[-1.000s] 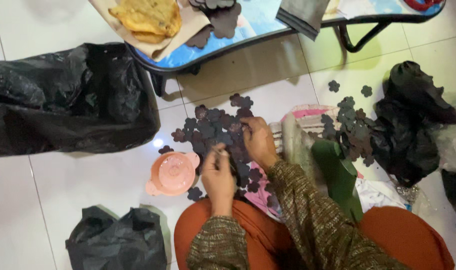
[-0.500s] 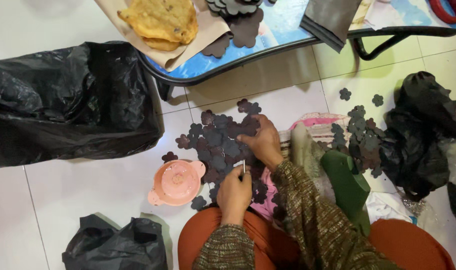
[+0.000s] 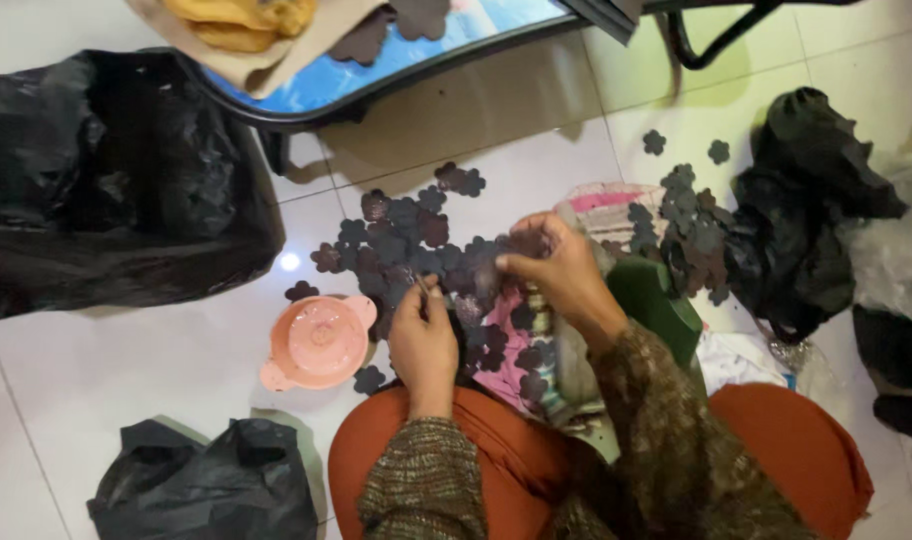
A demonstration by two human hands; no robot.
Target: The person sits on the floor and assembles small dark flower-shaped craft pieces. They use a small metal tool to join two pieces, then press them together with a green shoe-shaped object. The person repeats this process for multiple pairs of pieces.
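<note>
Dark brown-grey flower-shaped cutouts at centre. Salmon-pink lid at 8 o'clock. Glossy black plastic bags: big one at 10 o'clock, small one at 7 o'clock. White floor tiles. Blue counter with black rim at 12 o'clock, tan paper on it. Rust-orange trousers, brown-green speckled sleeves. Pink striped cloth.

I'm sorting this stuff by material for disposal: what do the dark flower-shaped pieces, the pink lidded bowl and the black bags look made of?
The flower-shaped pieces look like thin, matte felt or fabric cut-outs in dark grey and maroon; they lie flat, though I can't be sure. The pink lidded bowl looks like moulded plastic with a soft sheen. The black bags are thin, glossy plastic film, crumpled with shiny creases.
</note>
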